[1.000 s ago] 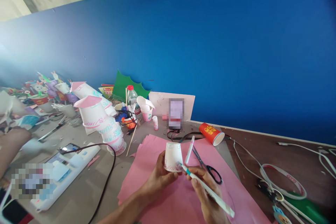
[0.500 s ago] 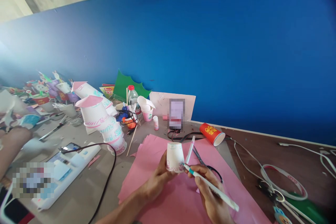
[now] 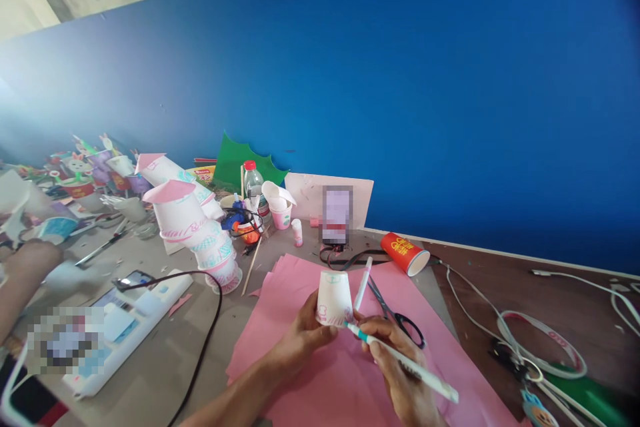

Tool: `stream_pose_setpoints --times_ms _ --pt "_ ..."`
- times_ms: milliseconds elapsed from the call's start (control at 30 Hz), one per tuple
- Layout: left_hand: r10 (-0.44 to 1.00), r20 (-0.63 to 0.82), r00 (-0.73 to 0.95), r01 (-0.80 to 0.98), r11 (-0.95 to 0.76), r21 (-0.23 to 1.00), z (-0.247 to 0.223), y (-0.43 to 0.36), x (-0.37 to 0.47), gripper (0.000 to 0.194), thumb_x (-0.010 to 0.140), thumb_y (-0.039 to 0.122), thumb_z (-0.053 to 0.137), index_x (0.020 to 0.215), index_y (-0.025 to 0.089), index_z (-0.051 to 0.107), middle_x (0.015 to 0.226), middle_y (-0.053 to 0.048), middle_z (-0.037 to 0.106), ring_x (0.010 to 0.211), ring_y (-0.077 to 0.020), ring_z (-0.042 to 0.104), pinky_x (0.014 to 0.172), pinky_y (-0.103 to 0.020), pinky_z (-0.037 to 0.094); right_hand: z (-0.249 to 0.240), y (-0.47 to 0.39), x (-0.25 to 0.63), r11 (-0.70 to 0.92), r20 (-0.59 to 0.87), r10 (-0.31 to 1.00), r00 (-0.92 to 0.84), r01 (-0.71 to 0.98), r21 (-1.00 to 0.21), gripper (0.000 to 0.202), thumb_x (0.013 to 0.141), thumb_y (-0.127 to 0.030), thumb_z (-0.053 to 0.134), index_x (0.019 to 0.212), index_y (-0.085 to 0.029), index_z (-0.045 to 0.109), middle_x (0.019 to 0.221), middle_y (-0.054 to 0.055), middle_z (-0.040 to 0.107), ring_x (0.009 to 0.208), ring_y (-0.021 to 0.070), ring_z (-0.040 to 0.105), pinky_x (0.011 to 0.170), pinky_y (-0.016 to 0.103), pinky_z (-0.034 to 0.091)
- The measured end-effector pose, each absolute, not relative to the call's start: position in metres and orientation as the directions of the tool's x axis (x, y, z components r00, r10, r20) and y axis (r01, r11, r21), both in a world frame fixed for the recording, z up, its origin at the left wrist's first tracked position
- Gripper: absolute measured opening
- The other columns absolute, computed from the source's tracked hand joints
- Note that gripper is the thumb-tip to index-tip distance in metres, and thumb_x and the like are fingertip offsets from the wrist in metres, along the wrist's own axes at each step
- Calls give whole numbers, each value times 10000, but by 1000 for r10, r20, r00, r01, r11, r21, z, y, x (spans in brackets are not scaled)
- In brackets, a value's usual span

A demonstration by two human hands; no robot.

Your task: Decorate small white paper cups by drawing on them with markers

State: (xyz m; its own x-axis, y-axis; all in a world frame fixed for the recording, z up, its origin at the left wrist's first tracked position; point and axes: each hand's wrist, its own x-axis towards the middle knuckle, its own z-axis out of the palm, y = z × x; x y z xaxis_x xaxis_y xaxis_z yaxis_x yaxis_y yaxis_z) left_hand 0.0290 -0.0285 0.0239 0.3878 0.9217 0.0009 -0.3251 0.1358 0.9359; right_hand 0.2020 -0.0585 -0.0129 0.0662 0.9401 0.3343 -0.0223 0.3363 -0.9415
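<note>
Low centre of frame: left hand point(image 3: 300, 341) is gripping the upturned cup point(image 3: 333, 298); right hand point(image 3: 400, 373) is pinching the marker point(image 3: 403, 363), tip touching the cup's lower right rim, barrel slanting down-right.

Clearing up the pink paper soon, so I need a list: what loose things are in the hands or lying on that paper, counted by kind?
Paper cups: 1, the white cup in the left hand
Markers: 2, teal marker in the right hand, pink marker on the paper
Scissors: 1
Total: 4
</note>
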Motion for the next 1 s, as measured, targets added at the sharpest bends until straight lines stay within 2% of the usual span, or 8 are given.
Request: stream_pose_setpoints --times_ms 300,600,1000 --pt "963 -49 264 -294 129 947 17 -27 29 598 638 434 823 1141 177 625 1009 -66 636 955 -247 551 827 -331 418 2 -58 201 377 382 922 72 69 -924 226 877 -439 622 836 -241 723 678 28 680 566 167 628 528 226 533" --pt "961 -62 268 -324 151 934 15 -27 30 619 634 420 828 1163 180 612 1091 -92 641 999 -265 555 853 -346 420 -3 -58 200 307 312 945 100 62 -950 257 874 -475 617 859 -238 714 671 20 681 572 164 634 510 219 532" --pt "960 -41 276 -338 137 931 16 -28 30 740 645 422 827 1292 205 540 1043 -69 662 984 -253 562 848 -336 415 0 -58 197 231 232 966 114 21 -973 309 845 -530 631 809 -235 714 643 23 665 542 166 595 485 233 502"
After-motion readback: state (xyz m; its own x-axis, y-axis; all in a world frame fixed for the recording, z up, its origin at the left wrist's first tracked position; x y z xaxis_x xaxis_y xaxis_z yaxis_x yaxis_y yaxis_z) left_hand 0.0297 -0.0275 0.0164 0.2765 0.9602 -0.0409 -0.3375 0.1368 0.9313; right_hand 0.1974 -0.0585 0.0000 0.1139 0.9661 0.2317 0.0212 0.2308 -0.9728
